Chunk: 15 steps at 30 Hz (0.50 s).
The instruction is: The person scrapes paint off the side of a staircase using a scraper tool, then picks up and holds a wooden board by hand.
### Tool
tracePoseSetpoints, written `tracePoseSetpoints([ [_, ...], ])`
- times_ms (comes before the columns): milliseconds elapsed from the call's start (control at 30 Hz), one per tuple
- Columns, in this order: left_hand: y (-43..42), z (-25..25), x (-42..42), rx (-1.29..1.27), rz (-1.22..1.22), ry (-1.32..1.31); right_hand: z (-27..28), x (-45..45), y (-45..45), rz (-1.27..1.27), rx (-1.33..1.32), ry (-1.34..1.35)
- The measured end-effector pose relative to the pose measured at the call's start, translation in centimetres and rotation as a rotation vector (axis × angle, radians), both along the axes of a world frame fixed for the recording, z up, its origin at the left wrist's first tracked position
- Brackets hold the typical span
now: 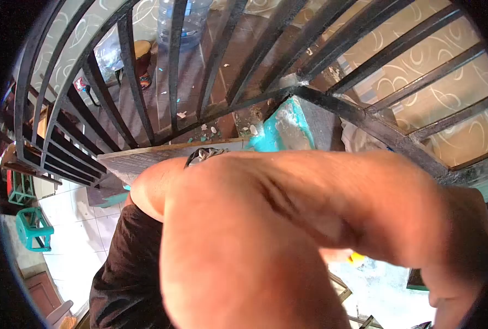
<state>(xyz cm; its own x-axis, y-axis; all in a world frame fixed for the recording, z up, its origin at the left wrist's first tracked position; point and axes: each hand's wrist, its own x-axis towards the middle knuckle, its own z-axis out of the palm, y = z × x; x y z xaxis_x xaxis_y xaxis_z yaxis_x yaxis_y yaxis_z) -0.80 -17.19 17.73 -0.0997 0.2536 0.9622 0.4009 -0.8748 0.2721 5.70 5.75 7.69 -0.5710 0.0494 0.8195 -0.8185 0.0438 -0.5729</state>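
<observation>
Bare skin of a bent limb fills the middle of the view, close to the camera and blurred. It crosses to the right side, where a shadowed part that may be a hand hangs at the lower edge; its fingers do not show clearly. A small piece of skin, perhaps fingers, shows under the limb beside a small yellow thing. I cannot tell whether it touches it. Which hand is which, and what either holds, stays hidden. Dark trousers lie to the left, and a board lies behind the limb.
Black metal railings run across the top, meeting at a corner by a turquoise-painted post. Beyond them are a large clear water bottle and paint flakes on a brown floor. A green stool stands at left on white tiles.
</observation>
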Motion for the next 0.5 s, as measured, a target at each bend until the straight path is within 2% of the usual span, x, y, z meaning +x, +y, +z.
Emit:
tracePoseSetpoints([
  [67,0.3,0.2,-0.2,0.004,-0.029,-0.011,9.8,-0.5,-11.5,0.004,0.02,-0.004],
  [167,2.1,0.7,1.6,0.005,-0.104,-0.013,0.0,1.2,-1.0,-0.022,0.046,0.003],
  [300,0.7,0.9,3.5,0.007,-0.186,0.002,-0.2,2.6,-1.1,-0.038,0.082,0.03],
  [367,-0.6,-3.2,4.4,-0.158,0.26,-0.3,0.6,2.7,-1.9,-0.034,0.097,0.05],
  [433,-0.4,-9.1,4.8,-0.339,0.463,-0.532,2.4,2.7,-3.5,-0.02,0.123,0.126],
  [500,2.0,-15.0,5.8,-0.683,0.68,-0.732,2.6,2.0,-4.3,-0.026,0.159,0.202],
])
